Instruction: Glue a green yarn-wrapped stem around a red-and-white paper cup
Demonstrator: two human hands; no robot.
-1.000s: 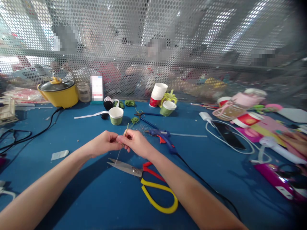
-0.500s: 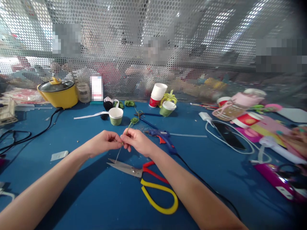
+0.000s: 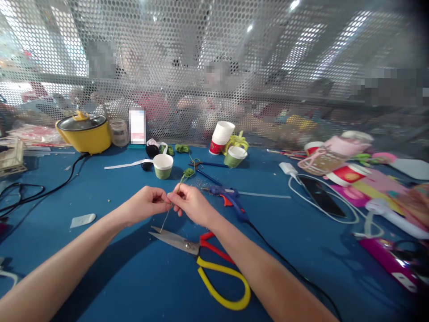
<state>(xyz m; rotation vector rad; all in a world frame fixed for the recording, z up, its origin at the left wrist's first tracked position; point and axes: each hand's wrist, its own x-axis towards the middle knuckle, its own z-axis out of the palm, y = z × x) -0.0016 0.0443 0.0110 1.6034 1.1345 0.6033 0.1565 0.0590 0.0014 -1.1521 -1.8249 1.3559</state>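
Note:
My left hand (image 3: 147, 206) and my right hand (image 3: 191, 203) meet over the middle of the table, both with fingers pinched. Between the fingertips runs a thin green yarn strand (image 3: 165, 220), its loose end hanging to the scissor blades. From the right hand it leads up to a small green yarn bundle (image 3: 188, 172). Below the hands lie large scissors (image 3: 181, 243) with red and yellow handles, blades slightly apart. The fingers hide the exact spot where the yarn is gripped.
A blue glue gun (image 3: 231, 197) lies right of my hands, its cord trailing forward. Paper cups (image 3: 163, 166) stand behind. A yellow pot (image 3: 83, 134) is at the back left, a phone (image 3: 320, 194) at the right. Another person's hand (image 3: 417, 197) shows at the right edge.
The view has shifted slightly, so most things sit a little lower in the picture. Both hands keep their pinch on the yarn, with only small finger movement.

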